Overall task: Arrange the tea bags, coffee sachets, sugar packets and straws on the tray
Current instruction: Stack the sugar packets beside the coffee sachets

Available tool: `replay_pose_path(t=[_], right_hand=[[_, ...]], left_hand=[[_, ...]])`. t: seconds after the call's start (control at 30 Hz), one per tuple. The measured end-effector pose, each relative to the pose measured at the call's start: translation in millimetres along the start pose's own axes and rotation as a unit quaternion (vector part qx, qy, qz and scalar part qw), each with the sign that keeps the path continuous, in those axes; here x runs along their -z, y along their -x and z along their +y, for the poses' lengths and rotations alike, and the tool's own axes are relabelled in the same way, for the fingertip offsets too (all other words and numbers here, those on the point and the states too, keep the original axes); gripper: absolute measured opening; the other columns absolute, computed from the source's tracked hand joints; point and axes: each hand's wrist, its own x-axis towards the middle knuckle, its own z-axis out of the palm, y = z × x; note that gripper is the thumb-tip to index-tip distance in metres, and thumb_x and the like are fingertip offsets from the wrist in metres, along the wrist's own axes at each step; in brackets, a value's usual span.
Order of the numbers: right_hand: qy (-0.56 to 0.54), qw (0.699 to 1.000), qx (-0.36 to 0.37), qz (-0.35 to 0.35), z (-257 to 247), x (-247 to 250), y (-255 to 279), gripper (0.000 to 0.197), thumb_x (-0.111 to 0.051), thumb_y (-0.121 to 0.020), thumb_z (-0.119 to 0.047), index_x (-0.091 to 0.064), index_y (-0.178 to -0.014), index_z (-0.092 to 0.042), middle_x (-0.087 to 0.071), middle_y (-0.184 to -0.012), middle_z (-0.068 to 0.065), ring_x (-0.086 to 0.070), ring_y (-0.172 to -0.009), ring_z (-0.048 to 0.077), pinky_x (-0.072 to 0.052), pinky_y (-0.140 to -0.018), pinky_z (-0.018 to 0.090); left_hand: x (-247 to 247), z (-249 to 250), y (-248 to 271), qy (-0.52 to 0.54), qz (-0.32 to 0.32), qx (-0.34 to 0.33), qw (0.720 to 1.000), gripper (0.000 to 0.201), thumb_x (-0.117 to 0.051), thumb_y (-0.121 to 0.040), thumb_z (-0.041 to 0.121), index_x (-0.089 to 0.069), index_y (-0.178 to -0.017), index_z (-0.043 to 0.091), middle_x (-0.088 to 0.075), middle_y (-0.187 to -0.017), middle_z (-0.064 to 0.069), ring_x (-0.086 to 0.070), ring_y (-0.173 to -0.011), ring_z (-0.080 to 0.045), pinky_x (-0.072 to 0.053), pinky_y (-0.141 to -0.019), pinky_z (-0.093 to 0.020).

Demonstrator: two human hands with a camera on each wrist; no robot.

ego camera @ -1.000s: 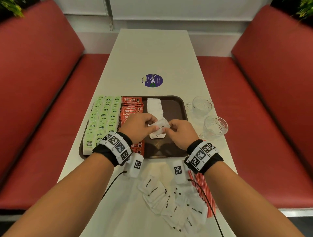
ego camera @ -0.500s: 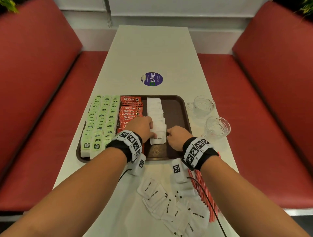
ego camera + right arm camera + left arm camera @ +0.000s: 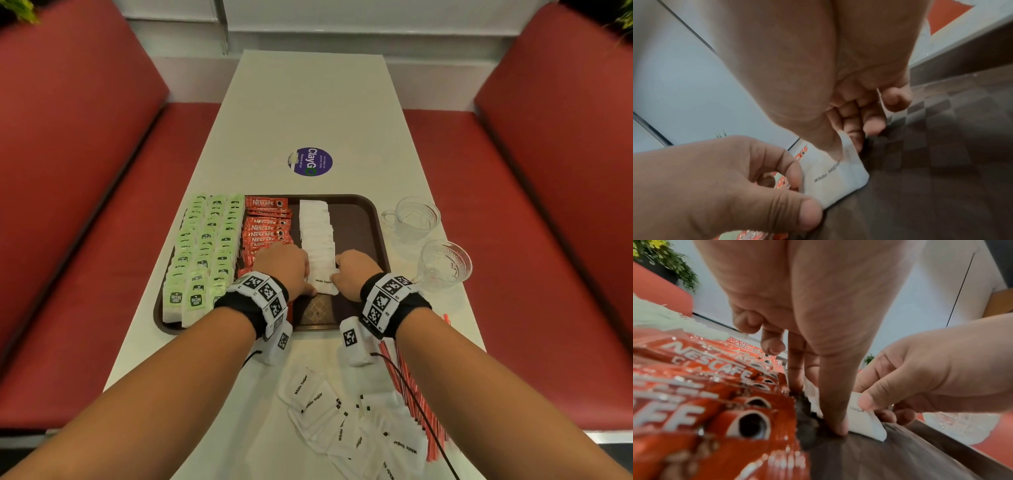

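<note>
A brown tray [image 3: 356,222] holds rows of green tea bags [image 3: 205,246], red coffee sachets [image 3: 267,226] and a line of white sugar packets [image 3: 317,233]. Both hands are at the near end of that line, on the nearest sugar packet [image 3: 323,282], which lies on the tray. My left hand [image 3: 287,270] pinches the packet's left edge with thumb and forefinger; the thumb tip [image 3: 835,429] presses down on the tray. My right hand [image 3: 347,277] pinches the right edge [image 3: 846,151], thumb on top. Several loose sugar packets [image 3: 342,421] and red straws [image 3: 411,394] lie on the table near me.
Two clear glass cups [image 3: 412,219] [image 3: 445,265] stand just right of the tray. A round purple sticker [image 3: 310,161] marks the white table [image 3: 308,102] beyond it. Red bench seats [image 3: 85,205] flank the table. The tray's right strip [image 3: 359,240] is bare.
One second ago both hands held the sugar packet lifted over the tray. They have since lowered it onto the near end of the sugar line and still hold its edges.
</note>
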Motion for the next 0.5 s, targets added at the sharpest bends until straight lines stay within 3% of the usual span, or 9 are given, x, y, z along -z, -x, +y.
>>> replay_pose_path(t=[0.23,0.37,0.5], right_hand=[[0.01,1.0,-0.01,0.001,-5.5,4.1,6.2,0.026,-0.059,-0.095,-0.029,-0.065,-0.109,-0.009,-0.069,-0.105,0.009,-0.065,-0.097,0.028,-0.054,-0.084,0.035],[0.019,0.999,0.016,0.034,-4.6,16.6,38.6,0.045,-0.057,-0.095,-0.034,-0.052,-0.132,-0.01,-0.063,-0.123,0.01,-0.059,-0.114,0.03,-0.05,-0.095,0.038],[0.004,0.997,0.055,0.046,-1.5,22.4,87.4,0.045,-0.06,-0.095,-0.035,-0.054,-0.135,-0.015,-0.066,-0.118,0.005,-0.061,-0.11,0.025,-0.05,-0.094,0.036]], left_hand=[[9.8,-1.0,3.1,0.017,-0.003,-0.015,1.0,0.041,-0.077,-0.072,0.06,-0.069,-0.097,0.028,-0.065,-0.101,0.006,-0.06,-0.095,-0.018,-0.053,-0.086,-0.037],[21.6,-3.1,26.2,0.077,0.046,-0.018,0.996,0.039,-0.072,-0.076,0.061,-0.065,-0.099,0.03,-0.063,-0.104,0.006,-0.059,-0.097,-0.017,-0.053,-0.086,-0.04],[21.0,-0.1,66.3,0.108,0.085,-0.045,0.989,0.03,-0.071,-0.08,0.056,-0.066,-0.097,0.032,-0.064,-0.103,0.008,-0.058,-0.099,-0.016,-0.051,-0.089,-0.041]])
